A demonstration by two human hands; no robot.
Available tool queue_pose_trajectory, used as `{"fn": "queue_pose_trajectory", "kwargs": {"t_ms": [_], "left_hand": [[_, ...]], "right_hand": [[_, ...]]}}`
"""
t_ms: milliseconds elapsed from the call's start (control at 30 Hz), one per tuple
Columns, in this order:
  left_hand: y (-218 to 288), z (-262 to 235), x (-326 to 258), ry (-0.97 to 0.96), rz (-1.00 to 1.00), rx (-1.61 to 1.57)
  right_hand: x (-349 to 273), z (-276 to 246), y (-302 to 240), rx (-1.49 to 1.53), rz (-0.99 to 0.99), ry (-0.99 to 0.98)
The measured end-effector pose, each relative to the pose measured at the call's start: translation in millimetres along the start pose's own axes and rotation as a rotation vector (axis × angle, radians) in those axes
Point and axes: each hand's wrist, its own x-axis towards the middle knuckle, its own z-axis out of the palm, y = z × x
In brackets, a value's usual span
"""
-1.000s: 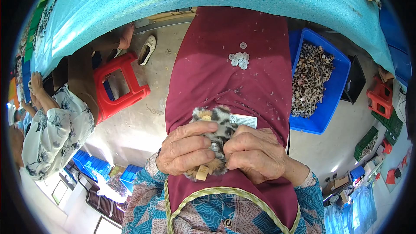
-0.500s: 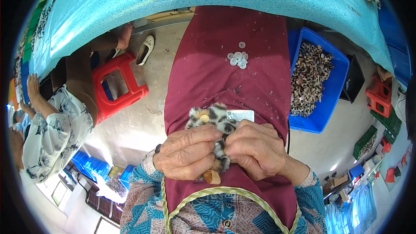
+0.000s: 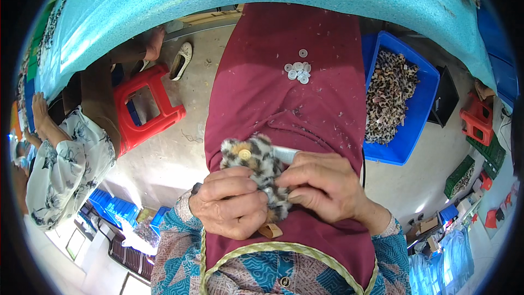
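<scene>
Dark red apron [image 3: 262,93] over lap w/ small white plastic discs [image 3: 297,69]. Fuzzy leopard-print fabric piece [image 3: 261,165] above waist, both grips closed on it: left hand [image 3: 232,202] & right hand [image 3: 325,186].

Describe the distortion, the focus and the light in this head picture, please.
Head view: strong fisheye, the turquoise table edge bends and black corners frame it; left hand, right hand and leopard-print plush piece look sharp; light is even daylight, with glare on the concrete floor.
</scene>
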Motion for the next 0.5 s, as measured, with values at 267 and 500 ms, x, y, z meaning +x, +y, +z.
{"fn": "queue_pose_trajectory", "kwargs": {"t_ms": [267, 500], "left_hand": [[-6.4, -3.6, 6.6, -0.110, 0.224, -0.074], [-5.0, 9.9, -6.4, 0.082, 0.229, 0.050]], "right_hand": [[6.5, -2.0, 7.2, 0.274, 0.261, -0.122], [2.3, 8.1, -16.8, 0.142, 0.409, 0.019]]}}
